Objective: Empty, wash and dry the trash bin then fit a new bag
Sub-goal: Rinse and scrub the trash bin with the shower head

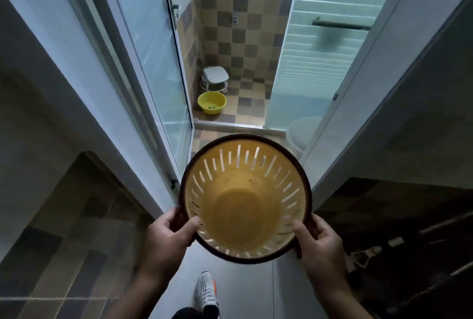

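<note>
I look straight down into a round yellow trash bin (243, 206) with slotted walls and a dark brown rim. It holds nothing and has no bag in it. My left hand (167, 239) grips the rim at its near left, thumb inside the bin. My right hand (318, 239) grips the rim at the near right, thumb inside too. I hold the bin upright at waist height, in front of a bathroom doorway.
An open glass door (151, 63) stands on the left of the doorway. Inside on the checkered tile floor sit a yellow basin (212, 102) and a white stool (215, 77). A raised sill (230, 128) crosses the threshold. My shoe (206, 290) is below.
</note>
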